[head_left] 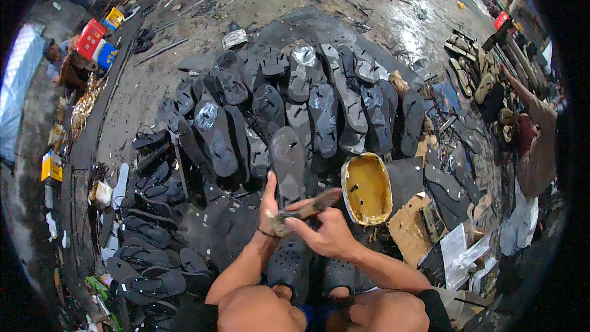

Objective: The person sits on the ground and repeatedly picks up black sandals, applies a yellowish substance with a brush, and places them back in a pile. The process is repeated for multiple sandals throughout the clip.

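My left hand point(268, 212) grips the near end of a dark grey sandal sole point(287, 157), its thumb stretched along the left edge. Small black strap ends poke up from the sole's face. In my right hand point(326, 233) is a short brown tool point(313, 205) with a pale, smeared end over the sole's near end; its exact kind is unclear. An oval tub point(345, 193) of yellow-brown glue stands just right of my right hand, with small black bits in it. Beyond my hands lie rows of dark soles point(215, 138), several with shiny patches.
Strapped black sandals point(147, 230) are heaped at the left. At the right lie cardboard point(410, 233), papers point(458, 255) and rubber scraps point(442, 181). My feet, in black clogs point(289, 264), are close below my hands. Another person point(534, 141) sits at the far right beside more sandals.
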The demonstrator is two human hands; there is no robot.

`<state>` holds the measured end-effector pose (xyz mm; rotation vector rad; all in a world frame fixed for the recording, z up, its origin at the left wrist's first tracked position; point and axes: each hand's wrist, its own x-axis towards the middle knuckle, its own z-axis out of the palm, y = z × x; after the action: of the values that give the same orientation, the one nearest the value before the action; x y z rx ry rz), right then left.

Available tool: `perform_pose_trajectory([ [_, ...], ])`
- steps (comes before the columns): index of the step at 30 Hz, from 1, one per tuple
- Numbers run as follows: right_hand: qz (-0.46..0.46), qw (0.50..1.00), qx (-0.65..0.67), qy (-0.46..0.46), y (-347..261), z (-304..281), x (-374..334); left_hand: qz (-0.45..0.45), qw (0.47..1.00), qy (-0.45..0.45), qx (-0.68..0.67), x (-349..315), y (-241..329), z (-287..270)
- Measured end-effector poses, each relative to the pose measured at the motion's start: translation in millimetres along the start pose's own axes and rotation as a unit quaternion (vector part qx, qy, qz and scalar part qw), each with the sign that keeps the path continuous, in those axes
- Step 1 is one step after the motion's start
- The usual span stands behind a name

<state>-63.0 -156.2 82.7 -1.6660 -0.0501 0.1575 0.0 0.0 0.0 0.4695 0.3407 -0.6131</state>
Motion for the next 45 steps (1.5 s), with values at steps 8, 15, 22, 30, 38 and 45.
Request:
perform_pose_trajectory([
  [8, 0.070, 0.965, -0.160, 0.195, 28.5, -76.3, -25.0, 0.135, 0.978, 0.155, 0.049, 61.8, 18.2, -1.7],
  [15, -0.004, 0.907, -0.359, 0.221, 106.0, -136.9, -57.2, 0.260, 0.630, 0.332, 0.652, -77.5, 114.4, -71.6],
  [22, 0.141, 0.895, -0.404, 0.130, 72.2, -139.3, -86.3, -0.009, 0.129, 0.421, 0.898, -123.0, 238.8, -247.1],
  [30, 0.091, 0.885, -0.427, 0.160, 65.3, -131.0, -85.6, 0.049, 0.133, 0.390, 0.910, -96.1, 286.1, -245.7],
  [38, 0.095, 0.877, -0.437, 0.178, 51.9, -135.9, -97.6, 0.447, 0.427, 0.281, 0.734, -162.2, 281.5, -48.6],
  [45, 0.170, 0.870, -0.442, 0.135, 62.8, -109.5, -85.7, 0.121, 0.580, -0.125, 0.796, -189.0, 56.2, -72.0],
])
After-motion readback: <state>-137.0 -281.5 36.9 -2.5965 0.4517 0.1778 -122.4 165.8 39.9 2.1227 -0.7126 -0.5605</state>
